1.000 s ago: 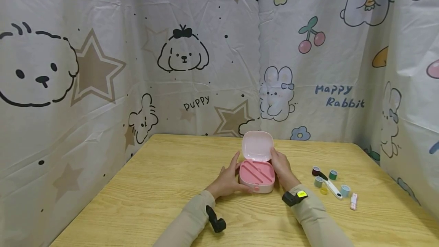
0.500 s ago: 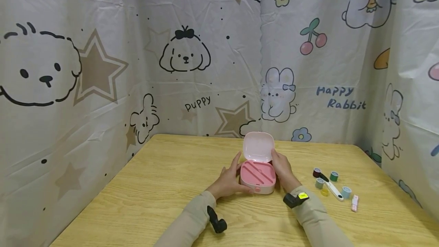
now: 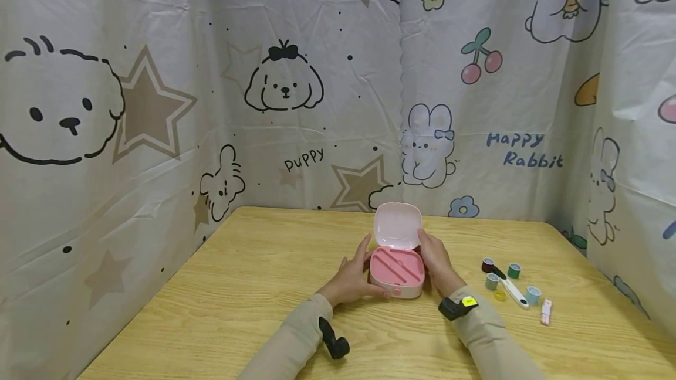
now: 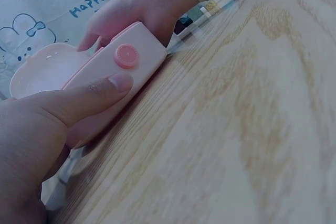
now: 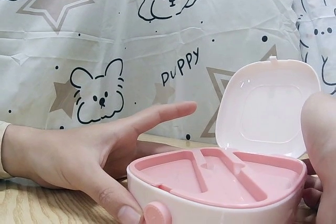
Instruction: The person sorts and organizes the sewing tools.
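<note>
Box [image 3: 411, 290] hasn't budged this past second, lid [image 3: 398, 226] still up, your left hand [image 3: 351, 278] and right hand [image 3: 438, 263] both gripping it, so work's basically paused.

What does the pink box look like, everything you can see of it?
The pink box looks like smooth plastic, with rounded corners: pale body, deeper pink tray crossed by two diagonal dividers, round pink button in front. Its paler lid stands open at the back. It sits upright on the wood-grain table. The left hand holds its left side, thumb on the front; the right hand holds its right side.
</note>
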Demonstrator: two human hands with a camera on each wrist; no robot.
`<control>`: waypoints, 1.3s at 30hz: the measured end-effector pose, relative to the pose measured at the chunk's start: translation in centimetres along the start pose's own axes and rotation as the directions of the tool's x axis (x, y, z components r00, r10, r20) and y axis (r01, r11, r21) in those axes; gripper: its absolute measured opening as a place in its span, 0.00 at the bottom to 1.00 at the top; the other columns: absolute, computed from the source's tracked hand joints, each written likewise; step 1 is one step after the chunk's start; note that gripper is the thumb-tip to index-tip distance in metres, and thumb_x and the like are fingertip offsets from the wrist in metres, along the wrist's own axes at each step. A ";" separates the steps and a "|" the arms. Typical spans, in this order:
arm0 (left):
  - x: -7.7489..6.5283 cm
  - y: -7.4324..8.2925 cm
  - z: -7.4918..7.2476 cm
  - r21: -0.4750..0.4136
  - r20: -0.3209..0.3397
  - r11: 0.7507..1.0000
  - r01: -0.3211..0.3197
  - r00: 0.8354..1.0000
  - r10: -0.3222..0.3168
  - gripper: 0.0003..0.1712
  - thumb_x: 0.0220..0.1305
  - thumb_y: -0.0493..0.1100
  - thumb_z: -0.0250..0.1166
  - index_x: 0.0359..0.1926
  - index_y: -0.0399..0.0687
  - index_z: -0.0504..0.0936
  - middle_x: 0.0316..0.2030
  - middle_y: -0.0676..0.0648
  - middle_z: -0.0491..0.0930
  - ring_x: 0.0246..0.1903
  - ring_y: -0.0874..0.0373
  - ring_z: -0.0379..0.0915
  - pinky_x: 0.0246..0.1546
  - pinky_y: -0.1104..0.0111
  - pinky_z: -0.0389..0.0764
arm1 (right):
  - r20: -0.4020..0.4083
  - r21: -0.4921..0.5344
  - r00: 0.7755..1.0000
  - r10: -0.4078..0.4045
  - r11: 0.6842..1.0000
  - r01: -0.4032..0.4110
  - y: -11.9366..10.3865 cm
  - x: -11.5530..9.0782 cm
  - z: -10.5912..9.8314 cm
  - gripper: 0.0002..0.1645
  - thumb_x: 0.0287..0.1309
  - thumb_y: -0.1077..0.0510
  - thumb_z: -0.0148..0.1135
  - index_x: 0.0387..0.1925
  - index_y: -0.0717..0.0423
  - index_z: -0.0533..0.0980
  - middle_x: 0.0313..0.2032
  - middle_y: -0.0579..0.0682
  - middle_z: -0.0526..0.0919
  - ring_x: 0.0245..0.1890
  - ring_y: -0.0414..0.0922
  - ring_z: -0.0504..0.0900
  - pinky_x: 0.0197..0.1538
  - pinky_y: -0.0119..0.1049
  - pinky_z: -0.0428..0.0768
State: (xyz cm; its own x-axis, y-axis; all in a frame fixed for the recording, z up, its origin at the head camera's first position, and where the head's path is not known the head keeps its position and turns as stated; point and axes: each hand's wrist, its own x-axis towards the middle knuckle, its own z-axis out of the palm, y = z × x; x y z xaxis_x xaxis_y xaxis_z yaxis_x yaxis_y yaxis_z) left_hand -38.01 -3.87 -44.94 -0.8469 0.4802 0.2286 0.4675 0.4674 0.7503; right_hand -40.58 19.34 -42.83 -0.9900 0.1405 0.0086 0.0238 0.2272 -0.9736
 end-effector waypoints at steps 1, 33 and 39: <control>0.0 0.0 0.0 0.000 -0.001 1.000 -0.002 1.000 0.002 0.78 0.51 0.58 0.83 0.84 0.55 0.33 0.76 0.46 0.64 0.76 0.52 0.55 0.72 0.36 0.31 | 0.000 0.005 1.000 0.002 1.000 -0.002 0.0 0.0 0.0 0.45 0.80 0.32 0.33 0.74 0.66 0.64 0.63 0.67 0.73 0.63 0.59 0.71 0.69 0.56 0.66; 0.1 0.1 0.1 -0.001 -0.014 0.999 -0.038 0.999 0.038 0.78 0.49 0.59 0.84 0.84 0.55 0.35 0.74 0.51 0.66 0.76 0.53 0.54 0.72 0.35 0.33 | -0.105 -0.227 0.961 -0.254 0.947 0.226 -1.8 -1.6 -2.2 0.33 0.80 0.41 0.47 0.71 0.60 0.66 0.63 0.68 0.73 0.58 0.62 0.77 0.61 0.55 0.76; 0.1 -0.4 0.0 0.017 -0.018 0.999 -0.035 0.999 0.035 0.78 0.49 0.59 0.84 0.84 0.56 0.34 0.74 0.50 0.66 0.75 0.54 0.56 0.72 0.35 0.34 | -0.058 -0.300 0.910 -0.411 0.876 0.377 -2.6 -2.6 -0.8 0.25 0.80 0.48 0.51 0.65 0.62 0.71 0.54 0.66 0.78 0.47 0.59 0.80 0.51 0.50 0.80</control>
State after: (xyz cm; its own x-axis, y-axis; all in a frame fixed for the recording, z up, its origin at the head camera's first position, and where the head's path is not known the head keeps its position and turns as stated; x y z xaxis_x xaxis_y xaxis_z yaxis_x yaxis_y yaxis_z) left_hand -38.30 -3.96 -45.25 -0.8345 0.4825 0.2662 0.5011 0.4633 0.7309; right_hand -37.92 19.19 -40.13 -0.9024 0.0899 0.4214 -0.3108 0.5416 -0.7811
